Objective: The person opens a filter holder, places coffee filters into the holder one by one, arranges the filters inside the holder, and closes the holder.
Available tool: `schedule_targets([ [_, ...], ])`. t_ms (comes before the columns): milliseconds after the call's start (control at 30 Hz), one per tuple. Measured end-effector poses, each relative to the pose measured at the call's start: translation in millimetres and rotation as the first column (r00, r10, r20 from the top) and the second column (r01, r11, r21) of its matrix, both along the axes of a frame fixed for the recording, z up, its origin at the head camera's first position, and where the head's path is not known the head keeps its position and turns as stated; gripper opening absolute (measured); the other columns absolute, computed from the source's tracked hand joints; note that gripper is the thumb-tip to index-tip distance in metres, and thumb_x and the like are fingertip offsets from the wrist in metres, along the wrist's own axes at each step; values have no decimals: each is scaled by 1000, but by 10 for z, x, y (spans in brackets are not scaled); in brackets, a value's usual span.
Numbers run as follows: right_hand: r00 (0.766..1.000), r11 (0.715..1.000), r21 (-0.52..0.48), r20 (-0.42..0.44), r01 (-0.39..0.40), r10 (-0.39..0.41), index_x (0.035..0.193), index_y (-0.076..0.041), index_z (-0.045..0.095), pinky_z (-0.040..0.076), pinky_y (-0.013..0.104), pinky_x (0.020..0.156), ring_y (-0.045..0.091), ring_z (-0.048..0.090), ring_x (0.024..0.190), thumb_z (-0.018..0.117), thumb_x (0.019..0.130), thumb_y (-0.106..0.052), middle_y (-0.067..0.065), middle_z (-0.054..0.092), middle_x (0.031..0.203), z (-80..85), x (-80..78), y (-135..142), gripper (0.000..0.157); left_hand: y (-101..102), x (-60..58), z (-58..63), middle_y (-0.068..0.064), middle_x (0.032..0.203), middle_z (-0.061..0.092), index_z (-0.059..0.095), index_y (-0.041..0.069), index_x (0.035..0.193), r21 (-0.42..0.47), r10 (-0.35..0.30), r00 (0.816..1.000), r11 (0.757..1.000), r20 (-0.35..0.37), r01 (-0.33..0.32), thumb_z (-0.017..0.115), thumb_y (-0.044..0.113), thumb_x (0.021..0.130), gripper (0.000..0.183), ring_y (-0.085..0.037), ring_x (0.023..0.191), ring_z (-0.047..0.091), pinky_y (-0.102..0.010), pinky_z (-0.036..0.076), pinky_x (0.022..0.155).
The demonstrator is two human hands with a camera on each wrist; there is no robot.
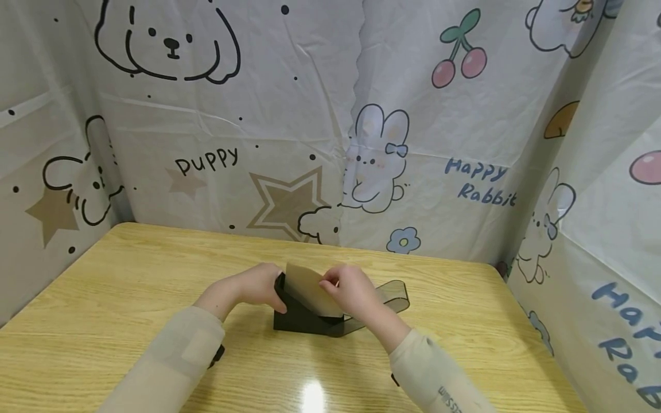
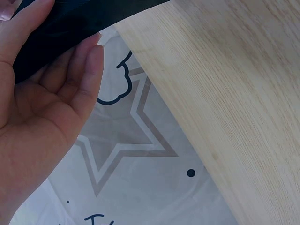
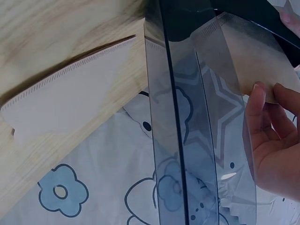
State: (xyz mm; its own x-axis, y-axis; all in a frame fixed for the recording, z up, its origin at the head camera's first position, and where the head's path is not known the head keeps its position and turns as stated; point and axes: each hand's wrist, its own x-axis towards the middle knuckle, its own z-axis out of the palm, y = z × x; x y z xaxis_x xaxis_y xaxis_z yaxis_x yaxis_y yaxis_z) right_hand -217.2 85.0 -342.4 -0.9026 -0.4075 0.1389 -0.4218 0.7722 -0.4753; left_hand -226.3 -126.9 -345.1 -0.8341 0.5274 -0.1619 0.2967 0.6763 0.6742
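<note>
Grips a black box (image 1: pixel 301 319) with the left hand (image 1: pixel 260 284); pinches a brown paper filter (image 1: pixel 308 289), upright and partly inside the box, with the right hand (image 1: pixel 353 291), near a clear lid (image 1: pixel 395 291) right of the box.

matt brown paper filter (image 1: pixel 308 291) with a crimped edge, smooth black plastic-looking holder (image 1: pixel 304 320), glossy see-through plastic cover (image 3: pixel 199 136), wood-grain tabletop (image 1: pixel 155 275) with a glossy sheen, creased, faintly shiny sheeting (image 1: pixel 232 123) beyond its far edge, matt cloth sleeves (image 1: pixel 175 350)
</note>
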Motion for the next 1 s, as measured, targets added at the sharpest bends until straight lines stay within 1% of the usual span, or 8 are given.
schedule_targets([
  [200, 1000, 1000, -2, 1, -2, 2, 83, -10, 72, 43, 21, 55, 7, 55, 65, 62, 90, -17, 1, 69, 79, -28, 12, -9, 14, -1, -1, 2, 4, 68, 50, 57, 8, 77, 8, -14, 1000, 1000, -1, 14, 77, 4, 72, 20, -10, 62, 42, -25, 39, 59],
  [300, 1000, 1000, -2, -7, -14, 14, 83, -9, 72, 43, 20, 55, 8, 56, 65, 62, 90, -16, 1, 69, 79, -36, 16, -14, 14, -2, -2, -4, 3, 68, 50, 56, 8, 77, 4, -9, 1000, 1000, -1, 9, 77, 5, 72, 21, -10, 62, 41, -25, 39, 59],
  [467, 999, 1000, 4, -26, -29, 29, 82, -8, 72, 43, 20, 56, 9, 57, 65, 62, 89, -14, 2, 70, 78, -60, 10, -20, 14, 0, -2, -12, 2, 73, 52, 57, 8, 81, -1, -3, 1000, 1000, -2, 3, 77, 6, 71, 22, -11, 65, 43, -25, 40, 60],
  [567, 999, 999, 6, -28, -33, 34, 82, -7, 72, 44, 21, 57, 9, 57, 65, 63, 89, -14, 3, 70, 78, -77, 3, -20, 13, 5, -2, -12, 1, 74, 51, 56, 8, 82, -10, 6, 1000, 1000, 0, -6, 78, 7, 71, 24, -11, 66, 43, -26, 39, 60],
  [867, 999, 999, 21, -28, -35, 36, 81, -8, 72, 43, 21, 56, 7, 55, 63, 63, 89, -14, 2, 69, 76, -120, 4, -13, 14, 18, 5, 7, 1, 71, 47, 52, 7, 77, -13, 22, 1000, 1000, 11, -22, 78, 6, 71, 26, -12, 65, 41, -26, 38, 59],
  [1000, 999, 999, 33, -27, -32, 32, 81, -9, 72, 43, 20, 56, 6, 54, 62, 63, 89, -15, 1, 69, 76, -139, 10, -19, 14, 18, 9, 7, 1, 69, 43, 48, 8, 73, -21, 35, 999, 999, 14, -34, 78, 7, 72, 30, -12, 63, 40, -26, 37, 57],
])
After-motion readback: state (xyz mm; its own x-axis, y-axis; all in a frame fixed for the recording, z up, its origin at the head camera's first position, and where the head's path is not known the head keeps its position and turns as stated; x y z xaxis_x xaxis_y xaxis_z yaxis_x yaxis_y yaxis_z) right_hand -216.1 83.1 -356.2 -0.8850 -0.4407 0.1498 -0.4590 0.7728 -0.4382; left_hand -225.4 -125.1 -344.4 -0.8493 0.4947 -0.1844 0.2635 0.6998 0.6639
